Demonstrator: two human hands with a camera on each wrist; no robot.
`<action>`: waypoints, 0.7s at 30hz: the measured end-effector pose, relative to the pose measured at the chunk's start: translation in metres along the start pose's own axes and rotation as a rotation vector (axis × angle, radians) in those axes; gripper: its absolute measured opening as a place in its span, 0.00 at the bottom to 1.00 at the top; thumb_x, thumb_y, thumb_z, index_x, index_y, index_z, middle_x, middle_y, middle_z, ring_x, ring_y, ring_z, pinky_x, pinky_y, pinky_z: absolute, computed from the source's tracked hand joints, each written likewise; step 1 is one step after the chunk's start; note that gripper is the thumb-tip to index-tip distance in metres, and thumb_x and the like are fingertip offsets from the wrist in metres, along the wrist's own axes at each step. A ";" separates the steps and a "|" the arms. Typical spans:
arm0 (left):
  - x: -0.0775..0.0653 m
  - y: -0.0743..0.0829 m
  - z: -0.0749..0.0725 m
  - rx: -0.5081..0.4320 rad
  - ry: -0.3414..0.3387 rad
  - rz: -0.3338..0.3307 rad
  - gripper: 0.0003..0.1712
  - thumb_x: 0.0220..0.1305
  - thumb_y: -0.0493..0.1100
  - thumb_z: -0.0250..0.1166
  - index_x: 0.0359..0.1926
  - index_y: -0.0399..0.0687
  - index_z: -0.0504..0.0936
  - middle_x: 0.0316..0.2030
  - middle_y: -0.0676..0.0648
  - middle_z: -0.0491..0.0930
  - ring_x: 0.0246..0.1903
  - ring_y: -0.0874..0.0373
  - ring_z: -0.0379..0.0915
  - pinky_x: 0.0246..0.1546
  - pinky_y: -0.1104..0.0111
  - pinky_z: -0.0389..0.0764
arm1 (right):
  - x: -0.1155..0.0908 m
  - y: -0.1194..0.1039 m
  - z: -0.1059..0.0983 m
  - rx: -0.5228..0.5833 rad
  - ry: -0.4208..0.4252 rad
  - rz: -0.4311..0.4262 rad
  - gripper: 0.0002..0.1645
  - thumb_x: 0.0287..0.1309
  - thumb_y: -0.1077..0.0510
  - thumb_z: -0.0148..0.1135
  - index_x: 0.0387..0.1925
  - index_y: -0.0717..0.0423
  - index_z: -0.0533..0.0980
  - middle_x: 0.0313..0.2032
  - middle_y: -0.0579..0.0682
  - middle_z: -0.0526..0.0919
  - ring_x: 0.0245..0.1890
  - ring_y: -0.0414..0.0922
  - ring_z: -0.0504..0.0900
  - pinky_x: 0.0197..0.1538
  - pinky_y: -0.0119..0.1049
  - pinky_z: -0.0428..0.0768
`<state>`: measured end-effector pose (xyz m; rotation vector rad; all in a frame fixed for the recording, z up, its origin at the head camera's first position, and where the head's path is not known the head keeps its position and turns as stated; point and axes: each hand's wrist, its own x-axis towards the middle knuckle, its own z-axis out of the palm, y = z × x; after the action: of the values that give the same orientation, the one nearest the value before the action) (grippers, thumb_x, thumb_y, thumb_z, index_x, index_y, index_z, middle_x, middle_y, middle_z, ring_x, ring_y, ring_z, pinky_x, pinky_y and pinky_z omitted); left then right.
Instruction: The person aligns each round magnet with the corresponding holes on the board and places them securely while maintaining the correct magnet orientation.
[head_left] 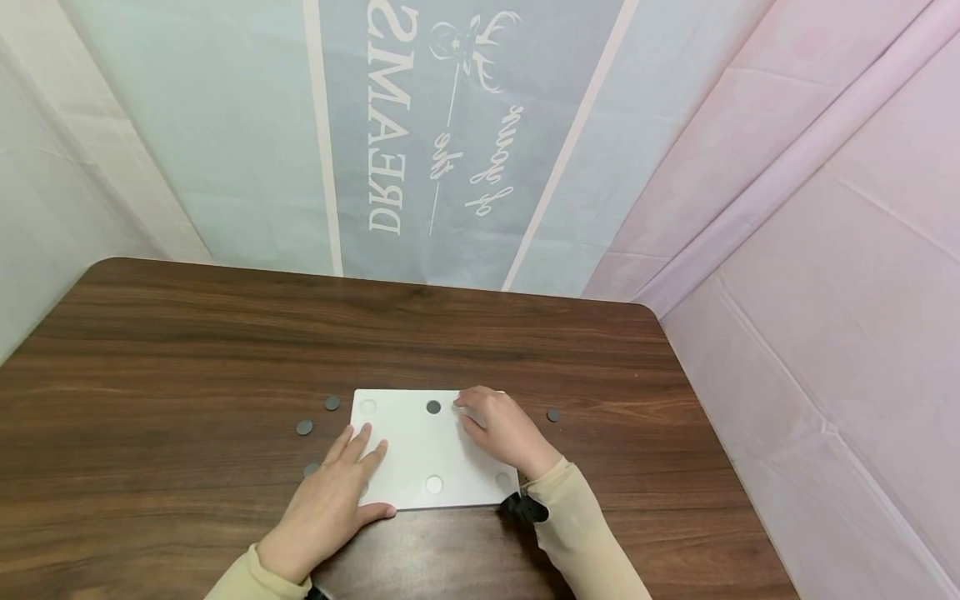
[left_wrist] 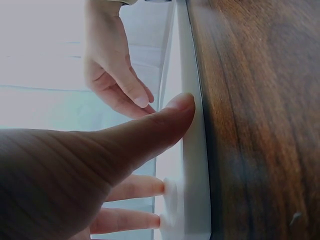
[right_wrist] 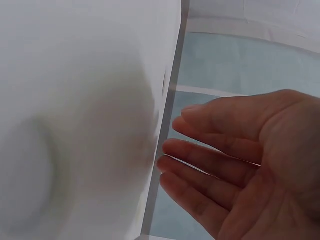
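Brown table (head_left: 225,350) holds a white board (head_left: 411,454), one disc (head_left: 433,407) set, several recesses (head_left: 434,484) bare, loose discs (head_left: 303,427) beside it, left hand (head_left: 327,493) splayed atop, right hand (head_left: 504,429) relaxed, seemingly empty.

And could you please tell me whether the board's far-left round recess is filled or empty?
Empty: the recess shows the same white as the board, with nothing dark inside.
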<state>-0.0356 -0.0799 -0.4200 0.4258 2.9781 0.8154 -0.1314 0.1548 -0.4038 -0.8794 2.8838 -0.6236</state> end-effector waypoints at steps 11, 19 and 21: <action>0.000 -0.001 0.001 0.006 0.001 0.006 0.41 0.42 0.53 0.77 0.57 0.35 0.78 0.63 0.31 0.68 0.65 0.33 0.60 0.40 0.47 0.81 | -0.008 0.007 -0.002 -0.007 -0.025 0.029 0.15 0.62 0.64 0.59 0.50 0.63 0.79 0.56 0.61 0.79 0.58 0.55 0.77 0.58 0.48 0.76; 0.001 -0.001 0.000 0.009 -0.005 0.004 0.42 0.43 0.53 0.77 0.57 0.35 0.77 0.64 0.31 0.67 0.66 0.33 0.59 0.42 0.47 0.80 | -0.012 0.013 -0.002 -0.001 -0.013 0.019 0.16 0.61 0.65 0.60 0.51 0.64 0.79 0.56 0.61 0.79 0.58 0.55 0.77 0.58 0.49 0.76; 0.000 -0.001 0.000 0.008 -0.006 0.003 0.42 0.43 0.53 0.77 0.57 0.35 0.77 0.64 0.31 0.67 0.66 0.33 0.59 0.42 0.47 0.80 | -0.013 0.014 -0.003 0.000 -0.008 0.017 0.16 0.61 0.65 0.60 0.51 0.64 0.79 0.56 0.61 0.79 0.58 0.55 0.77 0.58 0.49 0.75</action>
<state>-0.0362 -0.0804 -0.4208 0.4323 2.9770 0.8012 -0.1281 0.1740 -0.4077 -0.8543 2.8816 -0.6167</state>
